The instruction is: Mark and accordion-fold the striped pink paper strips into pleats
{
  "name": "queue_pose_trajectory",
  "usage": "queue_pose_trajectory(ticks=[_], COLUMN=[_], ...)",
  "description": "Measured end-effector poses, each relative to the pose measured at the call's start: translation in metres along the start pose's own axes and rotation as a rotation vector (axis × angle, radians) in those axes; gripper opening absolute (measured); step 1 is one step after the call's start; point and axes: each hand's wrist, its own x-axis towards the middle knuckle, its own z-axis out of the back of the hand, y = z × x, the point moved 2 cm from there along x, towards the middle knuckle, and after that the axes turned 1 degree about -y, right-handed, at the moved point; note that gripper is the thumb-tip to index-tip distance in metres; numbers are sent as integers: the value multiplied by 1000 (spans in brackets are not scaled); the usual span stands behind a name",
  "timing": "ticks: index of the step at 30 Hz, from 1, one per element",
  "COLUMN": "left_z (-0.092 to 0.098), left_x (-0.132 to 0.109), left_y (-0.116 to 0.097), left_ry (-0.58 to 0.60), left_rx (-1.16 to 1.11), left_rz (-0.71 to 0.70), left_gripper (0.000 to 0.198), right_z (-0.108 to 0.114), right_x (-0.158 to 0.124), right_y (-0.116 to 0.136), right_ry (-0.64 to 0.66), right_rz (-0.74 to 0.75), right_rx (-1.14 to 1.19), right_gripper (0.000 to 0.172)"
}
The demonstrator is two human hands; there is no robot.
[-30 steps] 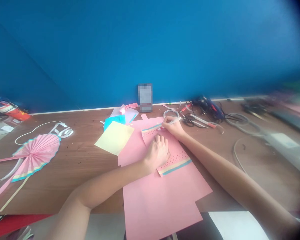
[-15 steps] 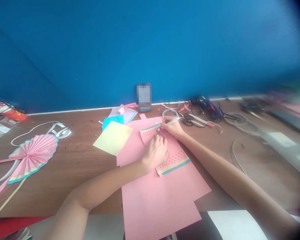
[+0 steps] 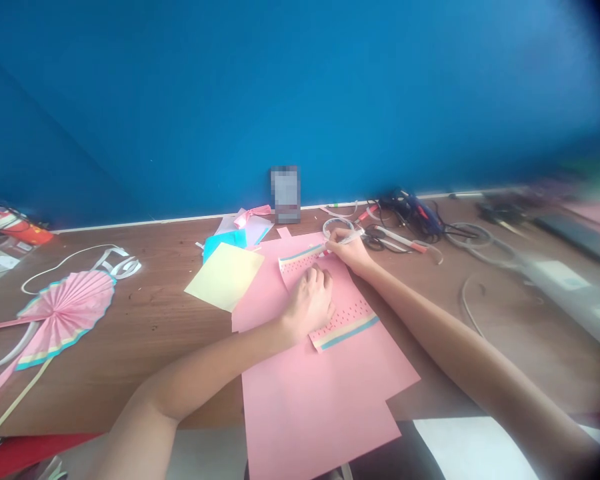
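Note:
Between the fingertips of my right hand [image 3: 349,249] is a white pen [image 3: 351,237], its red tip end pointing at the paper. Under that tip lies a pink decorated paper [image 3: 347,317] with dark red seed-like dashes and cream and blue bands along two opposite edges. My left hand [image 3: 310,300] rests on the middle of this paper with curled fingers, pressing it down close to the pen tip. Larger plain pink sheets [image 3: 320,407] lie beneath and hang over the table's front edge.
At left sits a pleated pink paper fan [image 3: 70,313] with strips. Yellow paper [image 3: 225,275] and blue paper [image 3: 225,241] lie beside the pink sheets. A phone [image 3: 285,195] leans on the blue wall. A tape roll [image 3: 337,227], cables [image 3: 410,213] and a power strip [image 3: 565,283] are right.
My right hand and the pen have shifted very slightly along the upper banded edge. My left hand stays on the paper. The whole view has moved a little.

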Motion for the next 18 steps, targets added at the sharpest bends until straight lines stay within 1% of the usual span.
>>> queue_pose_trajectory(ticks=[8,13,18], left_z=[5,3,1], left_x=[1,1,1], left_y=[2,2,1], left_ry=[24,17,14], left_rx=[-34,-19,-17], left_rz=[-13,-10,-16], left_gripper=[54,56,56], right_z=[-2,-2,-1], right_x=[-2,-1,0], right_y=[2,1,-1], right_ry=[41,50,54], right_rz=[35,64,44], right_rx=[-6,-22,-29], right_gripper=[12,13,14])
